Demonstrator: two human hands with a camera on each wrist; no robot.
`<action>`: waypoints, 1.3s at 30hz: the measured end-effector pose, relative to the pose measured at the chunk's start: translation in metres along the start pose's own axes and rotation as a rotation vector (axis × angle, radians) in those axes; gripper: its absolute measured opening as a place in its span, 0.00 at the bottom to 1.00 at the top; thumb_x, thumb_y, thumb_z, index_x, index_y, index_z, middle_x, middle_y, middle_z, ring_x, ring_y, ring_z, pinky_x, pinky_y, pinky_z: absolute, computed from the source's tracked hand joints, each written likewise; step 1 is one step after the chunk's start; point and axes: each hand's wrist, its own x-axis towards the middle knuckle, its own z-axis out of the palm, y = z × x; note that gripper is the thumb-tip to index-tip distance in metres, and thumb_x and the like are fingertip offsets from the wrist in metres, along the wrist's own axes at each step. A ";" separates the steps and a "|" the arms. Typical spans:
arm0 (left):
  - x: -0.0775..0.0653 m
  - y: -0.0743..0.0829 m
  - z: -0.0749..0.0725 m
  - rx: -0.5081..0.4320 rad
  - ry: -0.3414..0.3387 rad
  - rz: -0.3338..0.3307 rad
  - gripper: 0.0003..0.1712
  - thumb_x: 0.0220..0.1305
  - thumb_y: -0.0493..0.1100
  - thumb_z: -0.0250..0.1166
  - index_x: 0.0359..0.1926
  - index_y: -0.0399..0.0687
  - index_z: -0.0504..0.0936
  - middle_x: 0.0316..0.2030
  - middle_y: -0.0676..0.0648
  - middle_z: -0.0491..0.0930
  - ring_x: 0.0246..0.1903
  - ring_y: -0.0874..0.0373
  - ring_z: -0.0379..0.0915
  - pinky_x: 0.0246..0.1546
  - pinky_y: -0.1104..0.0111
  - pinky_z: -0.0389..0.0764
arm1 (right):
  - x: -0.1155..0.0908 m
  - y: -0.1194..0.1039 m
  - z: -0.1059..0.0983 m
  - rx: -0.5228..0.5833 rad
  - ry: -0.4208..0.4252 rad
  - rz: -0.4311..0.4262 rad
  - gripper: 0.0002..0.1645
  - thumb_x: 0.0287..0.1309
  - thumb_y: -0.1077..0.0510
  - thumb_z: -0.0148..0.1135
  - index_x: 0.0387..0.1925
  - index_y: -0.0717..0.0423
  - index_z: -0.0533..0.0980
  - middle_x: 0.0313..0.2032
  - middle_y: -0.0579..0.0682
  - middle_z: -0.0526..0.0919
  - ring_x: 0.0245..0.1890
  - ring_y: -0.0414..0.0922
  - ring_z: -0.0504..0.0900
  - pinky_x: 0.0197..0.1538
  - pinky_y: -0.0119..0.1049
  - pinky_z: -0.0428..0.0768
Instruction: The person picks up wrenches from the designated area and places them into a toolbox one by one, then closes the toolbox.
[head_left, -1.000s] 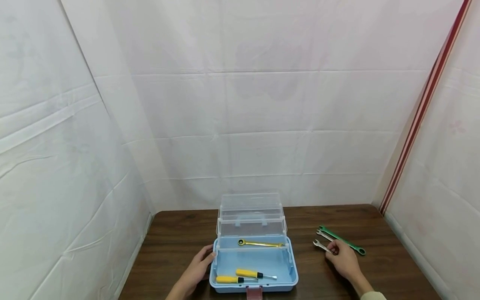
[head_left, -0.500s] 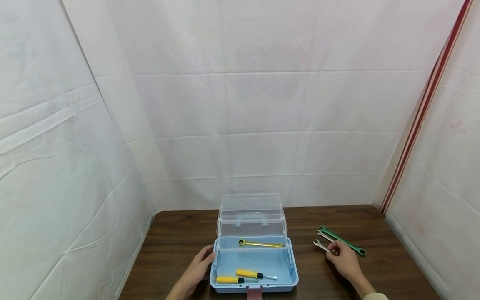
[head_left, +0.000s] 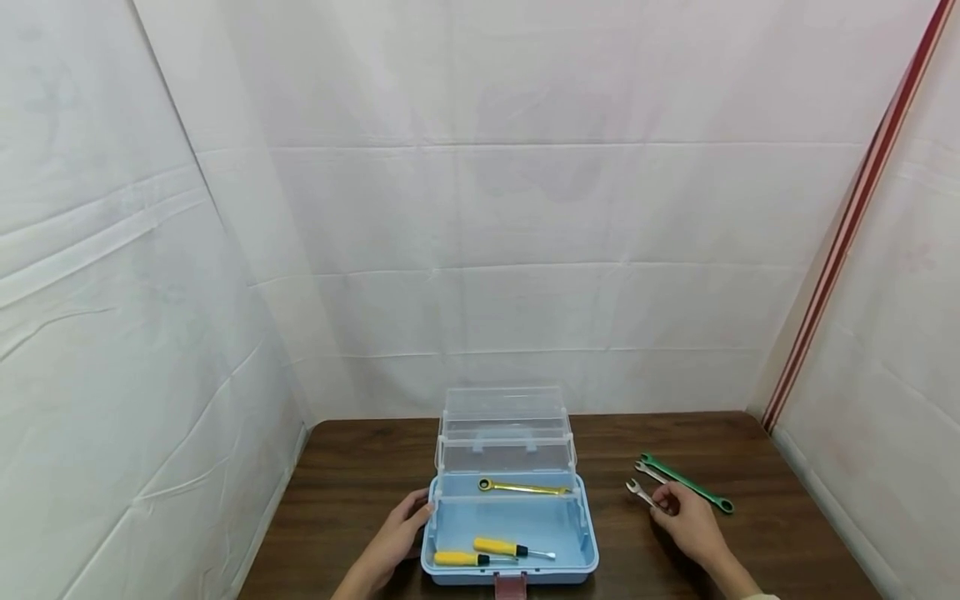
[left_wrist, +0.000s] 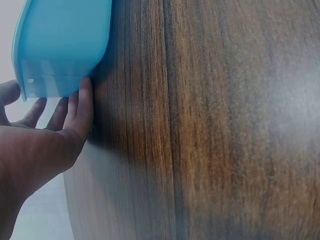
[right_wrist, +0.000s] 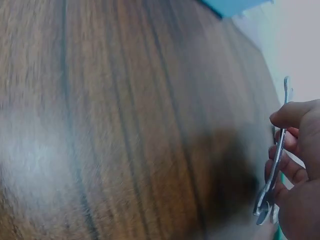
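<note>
My right hand (head_left: 690, 525) pinches a small silver wrench (head_left: 639, 490) between thumb and fingers, right of the toolbox. In the right wrist view the wrench (right_wrist: 276, 165) lies along the fingers, its ends sticking out past them. Just beyond that hand, a green ratcheting wrench (head_left: 693, 483) and another silver wrench (head_left: 649, 471) lie side by side on the table. My left hand (head_left: 393, 533) touches the left end of the open light-blue toolbox (head_left: 510, 577). Seen from the left wrist, its fairly straight fingers rest against the toolbox wall (left_wrist: 65, 40), thumb at the rim.
Two yellow-handled screwdrivers (head_left: 495, 546) lie in the box's front part. A gold ratcheting wrench (head_left: 525, 487) lies toward its back. The clear lid (head_left: 502, 412) is raised behind. The dark wooden table (head_left: 352, 458) meets a white cloth wall (head_left: 525, 250).
The pinched wrench has turned slightly, and its near end has gone out of sight behind my right fingers. The left hand has stayed at the toolbox.
</note>
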 end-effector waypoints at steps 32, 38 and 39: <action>-0.003 0.002 0.001 0.006 0.014 0.000 0.40 0.82 0.59 0.55 0.78 0.33 0.61 0.72 0.26 0.63 0.66 0.34 0.71 0.51 0.43 0.85 | 0.021 -0.113 -0.001 0.176 -0.251 -0.171 0.08 0.64 0.62 0.75 0.40 0.49 0.82 0.33 0.43 0.81 0.34 0.42 0.79 0.36 0.33 0.81; -0.002 0.002 0.002 0.017 0.017 0.000 0.41 0.82 0.59 0.56 0.78 0.33 0.61 0.73 0.26 0.63 0.66 0.33 0.70 0.51 0.43 0.85 | 0.025 -0.128 0.003 0.176 -0.298 -0.202 0.08 0.65 0.60 0.74 0.40 0.48 0.82 0.33 0.42 0.81 0.34 0.43 0.79 0.35 0.34 0.80; -0.001 0.002 0.002 0.017 0.016 -0.001 0.41 0.82 0.59 0.56 0.78 0.33 0.61 0.73 0.25 0.63 0.66 0.33 0.70 0.51 0.43 0.85 | 0.025 -0.130 0.004 0.177 -0.303 -0.216 0.08 0.65 0.61 0.74 0.40 0.48 0.82 0.34 0.42 0.82 0.34 0.42 0.79 0.35 0.34 0.81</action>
